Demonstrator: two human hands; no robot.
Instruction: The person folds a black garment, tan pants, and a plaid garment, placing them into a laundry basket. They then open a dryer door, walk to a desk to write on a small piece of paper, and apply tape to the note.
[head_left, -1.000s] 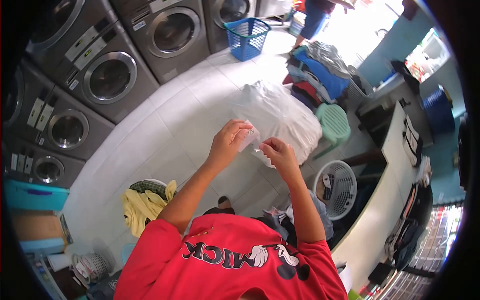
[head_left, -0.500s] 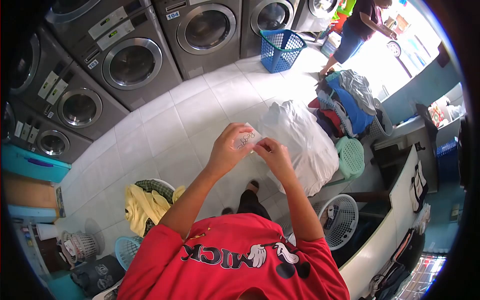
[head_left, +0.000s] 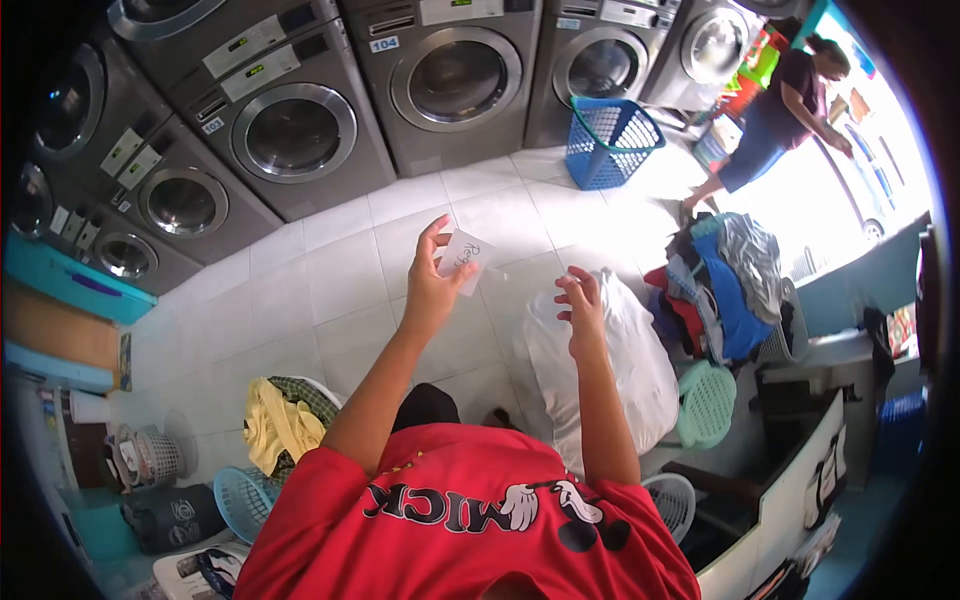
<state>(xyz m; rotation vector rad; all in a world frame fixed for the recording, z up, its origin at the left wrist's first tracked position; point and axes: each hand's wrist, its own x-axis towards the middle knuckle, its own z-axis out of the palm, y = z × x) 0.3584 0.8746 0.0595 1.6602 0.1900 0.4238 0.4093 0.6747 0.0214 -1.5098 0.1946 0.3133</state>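
Between the thumb and fingers of my left hand (head_left: 434,285) is a small white paper (head_left: 466,262) with handwriting on it. My right hand (head_left: 584,305) is apart from the paper, its fingers curled; something small and clear may be at the fingertips, too small to make out. A large white plastic bag (head_left: 625,375), full and rounded, stands on the floor beside and beneath my right hand. Behind it, a heap of mixed clothes (head_left: 725,285) fills a basket (head_left: 787,335).
Front-loading machines (head_left: 455,80) line the far wall. A blue basket (head_left: 612,145) stands before them. A person (head_left: 790,115) bends at the upper right. Yellow cloth (head_left: 280,425) lies in a basket at left; a green stool (head_left: 706,405) is right of the bag.
My hands have moved apart; the right one has let go of the paper, which stays in my left. The view has shifted, and my legs have moved.
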